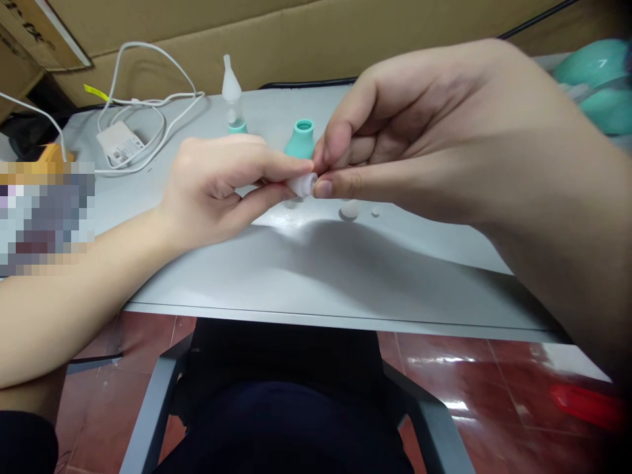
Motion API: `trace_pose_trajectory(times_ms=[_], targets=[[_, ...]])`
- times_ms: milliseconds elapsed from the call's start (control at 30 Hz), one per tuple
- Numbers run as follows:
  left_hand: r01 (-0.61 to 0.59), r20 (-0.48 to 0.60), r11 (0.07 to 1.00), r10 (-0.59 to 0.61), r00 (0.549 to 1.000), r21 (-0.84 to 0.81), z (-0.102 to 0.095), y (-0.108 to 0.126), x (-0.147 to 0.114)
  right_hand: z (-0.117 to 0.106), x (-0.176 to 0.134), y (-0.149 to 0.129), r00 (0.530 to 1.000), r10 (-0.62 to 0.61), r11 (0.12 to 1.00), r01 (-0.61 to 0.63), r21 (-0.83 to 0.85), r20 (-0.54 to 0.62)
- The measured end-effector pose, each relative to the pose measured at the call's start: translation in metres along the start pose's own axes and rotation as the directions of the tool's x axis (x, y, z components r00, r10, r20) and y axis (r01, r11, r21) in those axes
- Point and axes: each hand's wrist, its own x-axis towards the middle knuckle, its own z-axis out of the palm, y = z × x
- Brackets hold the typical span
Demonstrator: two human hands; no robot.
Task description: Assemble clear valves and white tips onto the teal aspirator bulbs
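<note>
A small white cylindrical plastic piece (302, 185) is held above the table between both hands. My left hand (222, 187) pinches its left part between thumb and fingers. At its right end, the thumb and fingertips of my right hand (419, 131) are closed on the rim. Just behind stands a teal rubber bulb (300, 141) with an open neck, partly covered by my fingers. Below my right hand lie a white rounded piece (349, 209) and a tiny white disc (376, 212).
A bulb-type nasal aspirator (232, 99) with a translucent tip stands at the back. White cables and an adapter (121, 141) lie at left. More teal bulbs (600, 79) sit at far right. Cardboard (276, 39) walls the grey table (237, 276).
</note>
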Motion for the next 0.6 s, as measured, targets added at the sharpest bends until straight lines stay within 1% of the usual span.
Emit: trace_pose_trajectory(times_ms=[67,200,300,400,433,467,533,600], targets=[[-0.045,-0.023,0.999,0.045,0.999,0.001,0.003,-0.004,-0.001,-0.001,0.000,0.000,1.000,0.006,1.000,-0.006,0.000,-0.002],[-0.071,-0.046,0.997,0.070,0.996,-0.013,0.009,-0.013,-0.005,-0.001,0.001,-0.001,1.000,0.002,1.000,-0.002,-0.005,0.021],[-0.072,-0.012,0.996,0.073,0.997,0.045,0.008,-0.016,-0.007,0.003,0.003,-0.002,1.000,-0.001,1.000,0.001,0.005,0.018],[-0.078,0.046,0.992,0.073,0.996,0.099,0.003,-0.014,-0.008,0.005,0.005,-0.001,1.000,0.007,1.000,-0.007,-0.013,0.003],[-0.068,0.052,0.993,0.063,0.997,0.101,0.002,-0.013,-0.008,0.004,0.006,0.000,1.000,0.010,1.000,-0.010,-0.020,0.005],[-0.034,0.062,0.994,0.028,0.998,0.104,0.001,-0.011,-0.007,0.002,0.006,0.001,1.000,0.006,1.000,-0.006,-0.026,0.013],[0.082,0.094,0.988,-0.094,0.991,0.127,0.000,-0.006,-0.002,-0.002,0.006,0.001,0.999,-0.017,0.998,0.019,-0.053,0.033],[0.138,0.103,0.979,-0.155,0.983,0.150,-0.001,-0.001,0.004,-0.008,0.006,0.001,0.998,-0.054,0.992,0.058,-0.109,0.040]])
